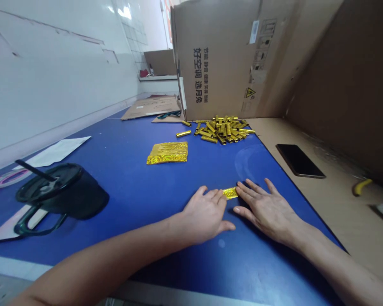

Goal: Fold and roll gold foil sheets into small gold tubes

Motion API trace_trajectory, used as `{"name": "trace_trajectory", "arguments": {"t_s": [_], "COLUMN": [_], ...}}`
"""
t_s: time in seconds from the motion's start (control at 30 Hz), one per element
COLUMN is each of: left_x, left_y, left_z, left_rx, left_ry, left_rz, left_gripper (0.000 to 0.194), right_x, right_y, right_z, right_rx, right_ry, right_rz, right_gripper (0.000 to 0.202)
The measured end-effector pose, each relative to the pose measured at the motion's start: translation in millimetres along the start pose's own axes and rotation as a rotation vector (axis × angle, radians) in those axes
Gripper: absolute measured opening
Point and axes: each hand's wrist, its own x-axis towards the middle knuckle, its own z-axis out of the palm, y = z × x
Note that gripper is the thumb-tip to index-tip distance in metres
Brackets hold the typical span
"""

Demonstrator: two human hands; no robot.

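A small strip of shiny gold foil paper (230, 193) lies flat on the blue table between my hands. My left hand (207, 212) rests with its fingertips on the strip's left end, thumb stretched out toward me. On the right end, the fingers of my right hand (268, 208) lie spread and flat, thumb apart. Part of the strip may be hidden under the fingers. Farther off sits a flat stack of gold foil sheets (167, 152). Behind it is a heap of folded gold foil tubes (225, 129), with a couple of loose ones to its left.
A dark lidded mug (67, 191) with a straw stands at the left, near white paper (54, 152) and pink-handled scissors (9, 178). A large cardboard box (230, 59) rises at the back. On the wooden surface to the right lies a black phone (299, 160).
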Motion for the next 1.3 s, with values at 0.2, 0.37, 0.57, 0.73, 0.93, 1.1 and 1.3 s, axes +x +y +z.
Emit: {"name": "trace_trajectory", "arguments": {"t_s": [0.2,0.37,0.57,0.73,0.93,1.1,1.3], "left_x": [6.0,8.0,12.4,9.0,-3.3,-5.1,-1.4], "left_y": [-14.1,-7.1,-5.2,-19.2,-24.3,-17.1,-16.2], "left_z": [4.0,6.0,5.5,-3.1,-13.3,-17.6,-12.0], "left_rx": [0.011,-0.043,-0.164,-0.141,0.001,0.062,-0.024], "left_ry": [-0.097,-0.097,-0.143,-0.185,-0.196,-0.051,-0.014], "left_rz": [-0.102,-0.058,0.105,0.028,-0.040,-0.052,-0.038], "left_gripper": [0.076,0.090,0.085,0.079,0.076,0.064,0.073], "right_x": [-2.8,-2.2,-2.5,-1.8,0.5,2.0,-0.1], "right_y": [-8.4,-10.2,-7.2,-6.8,-3.1,10.9,13.4], "right_z": [1.6,5.2,7.9,4.2,-1.8,2.5,-0.8], "right_rx": [-0.029,-0.034,-0.033,-0.024,-0.007,0.005,0.040], "right_ry": [0.036,0.068,0.085,0.067,0.033,0.033,0.010], "right_rz": [-0.035,-0.044,-0.063,-0.032,0.001,0.002,-0.064], "right_gripper": [0.058,0.060,0.062,0.058,0.054,0.054,0.056]}}
